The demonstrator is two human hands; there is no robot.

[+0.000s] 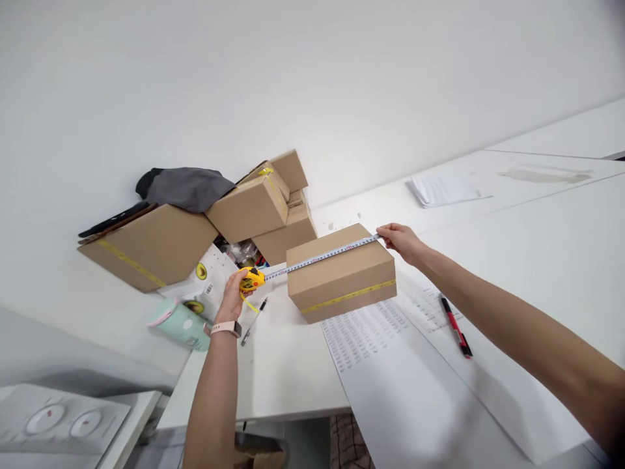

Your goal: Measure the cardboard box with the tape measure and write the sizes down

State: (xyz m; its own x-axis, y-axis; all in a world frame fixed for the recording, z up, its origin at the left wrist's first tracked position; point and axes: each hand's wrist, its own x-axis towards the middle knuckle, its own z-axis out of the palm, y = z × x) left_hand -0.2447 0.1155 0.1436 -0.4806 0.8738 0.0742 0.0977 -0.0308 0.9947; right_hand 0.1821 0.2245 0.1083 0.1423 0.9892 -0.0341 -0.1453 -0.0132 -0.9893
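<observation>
the left hand (232, 298), left of the frame's centre, curls around a yellow tape measure (252, 280); the right hand (403, 242), right of centre, pinches the end of the blade (332, 253). between the hands, mid-frame, a cardboard box (342, 275) lies under the drawn-out blade, its right edge just beside the right hand; whether blade and box touch is hard to tell. printed sheets (361, 342) and a red marker (454, 324) lie at lower right.

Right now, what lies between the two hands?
In the head view, a tape-measure blade stretches between left hand and right hand, across a cardboard box's top.
</observation>
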